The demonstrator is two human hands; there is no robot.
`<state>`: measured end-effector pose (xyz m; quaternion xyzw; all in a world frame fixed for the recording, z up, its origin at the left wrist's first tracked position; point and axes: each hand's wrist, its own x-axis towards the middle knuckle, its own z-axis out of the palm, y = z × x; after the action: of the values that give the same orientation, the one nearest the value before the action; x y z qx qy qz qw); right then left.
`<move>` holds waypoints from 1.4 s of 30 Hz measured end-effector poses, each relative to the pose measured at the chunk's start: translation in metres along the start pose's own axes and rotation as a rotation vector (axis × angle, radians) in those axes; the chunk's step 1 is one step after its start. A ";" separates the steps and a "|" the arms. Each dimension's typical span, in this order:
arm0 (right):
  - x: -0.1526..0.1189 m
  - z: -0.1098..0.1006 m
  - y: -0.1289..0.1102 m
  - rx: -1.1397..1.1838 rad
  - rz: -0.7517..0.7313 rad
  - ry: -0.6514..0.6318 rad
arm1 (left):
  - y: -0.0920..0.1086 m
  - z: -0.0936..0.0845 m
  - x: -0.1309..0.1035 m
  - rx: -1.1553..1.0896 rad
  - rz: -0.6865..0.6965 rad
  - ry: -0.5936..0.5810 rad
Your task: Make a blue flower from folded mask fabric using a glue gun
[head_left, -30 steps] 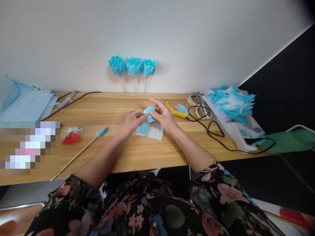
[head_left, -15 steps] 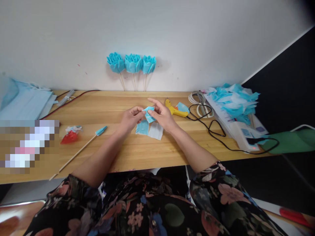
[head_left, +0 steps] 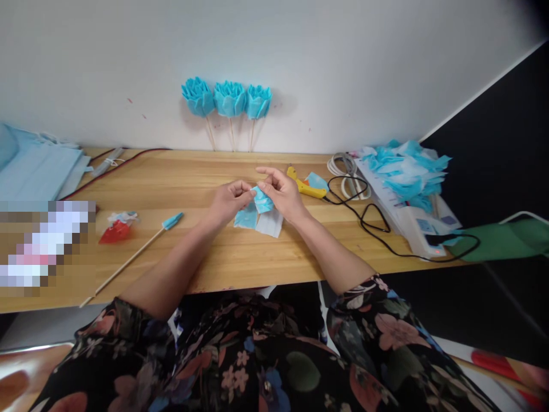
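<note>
Between my hands is a small piece of blue non-woven fabric (head_left: 263,200), creased and partly folded. My left hand (head_left: 234,200) pinches its left upper edge between thumb and finger. From the other side, my right hand (head_left: 283,195) grips it with the thumb, while the index finger stretches out to the left above. Under the held piece, a blue fabric piece (head_left: 246,220) and a white fabric piece (head_left: 269,224) lie flat on the wooden table (head_left: 231,260). Left of my forearm rests a wooden stick with a blue wrapped tip (head_left: 172,221).
Three blue fabric flowers (head_left: 230,99) on sticks lean against the wall. A yellow glue gun (head_left: 309,189) with a black cord lies right of my hands, near scissors (head_left: 355,187). Blue scraps (head_left: 407,171), a power strip (head_left: 422,232), face masks (head_left: 43,166) and a red packet (head_left: 116,230) lie around.
The held blue fabric has been turned and creased between my fingers, now showing more of its face toward the lower right. The whole view has shifted slightly.
</note>
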<state>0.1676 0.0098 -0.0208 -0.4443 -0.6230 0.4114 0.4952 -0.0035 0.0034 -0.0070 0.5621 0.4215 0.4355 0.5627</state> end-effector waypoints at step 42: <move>0.002 -0.002 0.003 0.111 0.073 -0.109 | -0.004 -0.008 0.005 -0.179 0.057 0.240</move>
<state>0.1701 0.0129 -0.0228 -0.4156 -0.6086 0.4869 0.4689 -0.0100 0.0110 -0.0113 0.4655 0.4293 0.5511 0.5435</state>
